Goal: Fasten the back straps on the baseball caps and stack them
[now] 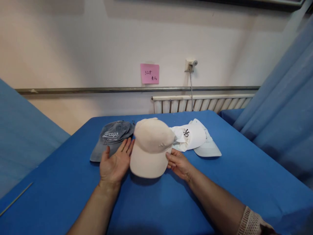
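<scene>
A cream baseball cap [149, 147] is held up over the blue table, its brim pointing toward me. My right hand [178, 163] pinches the right edge of that brim between thumb and fingers. Palm up and fingers spread, my left hand [116, 163] is at the cap's left side, its fingertips close to or touching the edge. Behind my left hand lies a grey-blue baseball cap [111, 133] with white lettering. To the right rest a white cap [197, 137] with black letters and, partly under it, a pale cap [207, 150].
A blue cloth covers the table [151, 209]. A thin stick [17, 199] lies at its left edge. Blue curtains [288, 107] hang on both sides. On the wall behind are a pink note [149, 73], a plugged socket [190, 65], a metal rail [97, 90] and a radiator [207, 102].
</scene>
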Demonstrator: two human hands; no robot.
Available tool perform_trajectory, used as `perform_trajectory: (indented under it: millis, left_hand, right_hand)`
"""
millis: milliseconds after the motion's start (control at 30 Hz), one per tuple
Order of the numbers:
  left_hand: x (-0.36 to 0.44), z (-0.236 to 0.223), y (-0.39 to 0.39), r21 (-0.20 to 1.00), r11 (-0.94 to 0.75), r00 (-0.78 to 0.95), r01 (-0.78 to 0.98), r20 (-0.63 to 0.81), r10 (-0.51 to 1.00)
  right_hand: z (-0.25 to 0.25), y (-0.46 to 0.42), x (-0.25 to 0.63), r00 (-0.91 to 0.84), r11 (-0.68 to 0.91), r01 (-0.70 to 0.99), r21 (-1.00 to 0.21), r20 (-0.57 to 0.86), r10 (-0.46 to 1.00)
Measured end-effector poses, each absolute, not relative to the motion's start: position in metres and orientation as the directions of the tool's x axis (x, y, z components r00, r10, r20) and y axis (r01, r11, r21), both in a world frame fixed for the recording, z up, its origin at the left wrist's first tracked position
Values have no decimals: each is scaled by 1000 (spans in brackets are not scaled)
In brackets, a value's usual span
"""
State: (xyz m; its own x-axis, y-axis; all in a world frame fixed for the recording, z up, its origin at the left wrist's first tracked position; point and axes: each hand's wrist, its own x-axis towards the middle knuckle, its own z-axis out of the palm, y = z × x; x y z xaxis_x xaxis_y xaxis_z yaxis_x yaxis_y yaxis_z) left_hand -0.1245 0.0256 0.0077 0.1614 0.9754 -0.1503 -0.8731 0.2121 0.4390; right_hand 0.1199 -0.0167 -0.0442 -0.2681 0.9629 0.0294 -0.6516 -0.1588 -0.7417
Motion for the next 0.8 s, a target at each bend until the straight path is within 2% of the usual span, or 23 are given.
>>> perform_trajectory:
  millis: [133, 200, 267, 367, 433, 567, 633, 800]
  left_hand:
    - [-98, -4, 18, 583, 504, 393, -637, -317, 863]
    - [-79, -10, 9, 661, 533, 396, -528, -364, 843]
    - [-64, -11, 3, 734, 454, 300, -505, -344, 890]
    - [-58, 5, 10, 774, 344, 181, -531, -294, 939]
    - [-65, 27, 28, 786, 298, 144, -543, -262, 954]
    - [-99, 79, 80, 786, 84, -51, -612, -145, 988]
    - [-123, 94, 100, 787, 27, -196, -616, -187, 963]
    - [-185, 79, 102, 826, 67, -311, -560, -285, 907]
  right_hand:
    - [-45, -3, 138, -104, -58, -687, -724, 19, 994]
    - [-46, 0, 143, -73, -41, -672, -740, 11, 997]
    - [-48, 1, 144, -54, -29, -645, -764, 7, 999]
    - [-48, 0, 140, -25, -21, -615, -788, -6, 1000]
    - [-49, -1, 138, -6, -25, -587, -809, -26, 1000]
    - [-54, -1, 135, -53, -86, -504, -859, -68, 996]
    - [-57, 0, 135, -63, -105, -481, -870, -85, 994]
    - [-63, 3, 133, -32, -133, -456, -880, -133, 991]
